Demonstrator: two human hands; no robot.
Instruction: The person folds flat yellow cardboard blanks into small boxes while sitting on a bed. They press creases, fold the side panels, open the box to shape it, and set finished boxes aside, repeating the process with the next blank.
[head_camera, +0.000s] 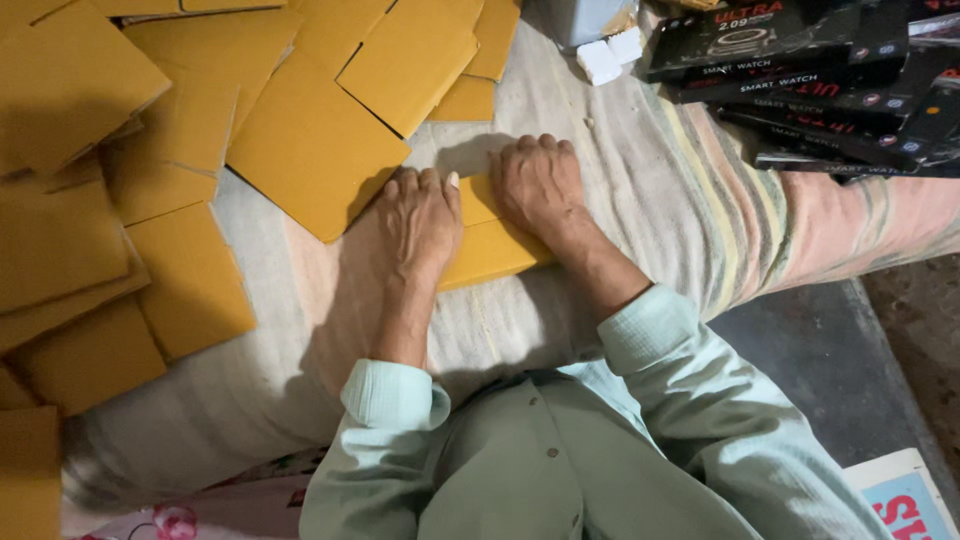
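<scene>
From the head camera, both hands press flat on a yellow-brown cardboard piece (490, 245) lying on a pale striped blanket (640, 170). The left hand (420, 220) lies palm down over the card's left part, fingers (405, 185) stretched and together; the right hand (540, 185) lies palm down on its upper right part, fingers (535, 145) curled slightly at the far edge. Neither grips anything — they bear down only.

The card looks light, thin and stiff, likely to crease along a fold rather than bend softly; its free near edge and right corner seem the natural places to take hold.

More flat cardboard blanks (310, 140) of the same colour lie scattered and overlapping to the left and ahead. At the upper right sits a stack of flat black printed boxes (800, 80), just beside two small white blocks (610, 55). At the lower right corner, a pale printed sheet (900, 495) with red lettering shows.
</scene>
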